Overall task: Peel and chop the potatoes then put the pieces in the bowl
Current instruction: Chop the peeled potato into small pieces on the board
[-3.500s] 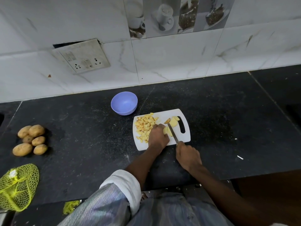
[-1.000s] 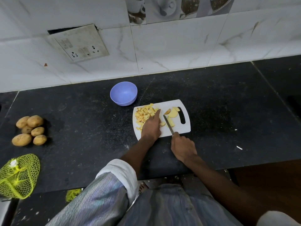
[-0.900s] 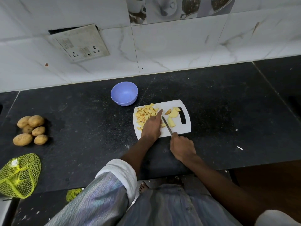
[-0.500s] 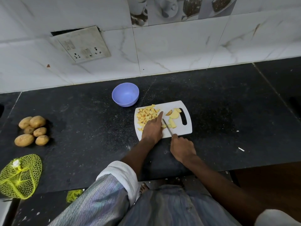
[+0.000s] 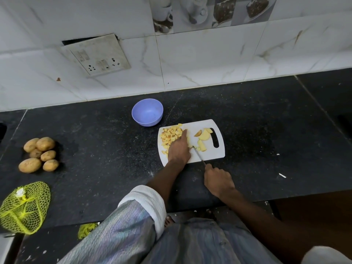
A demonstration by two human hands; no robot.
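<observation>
The task looks partly done. A pile of diced potato (image 5: 170,136) lies on the left of the cutting board (image 5: 209,157), with a few larger wedges (image 5: 203,135) uncut on the right. The left hand (image 5: 179,149) rests flat, fingers straight, against the dice; the right hand (image 5: 218,180) grips the knife (image 5: 199,156). The bowl (image 5: 147,112) behind the board holds nothing, and five unpeeled potatoes (image 5: 39,154) wait far left.

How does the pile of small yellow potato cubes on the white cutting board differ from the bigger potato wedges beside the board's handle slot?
The small yellow potato cubes are finely diced and heaped on the white cutting board's left side; the bigger potato wedges are few, large, and lie by the handle slot. One wedge shows brown skin; the cubes show none. Both are cut potato, not yet in the bowl.
</observation>
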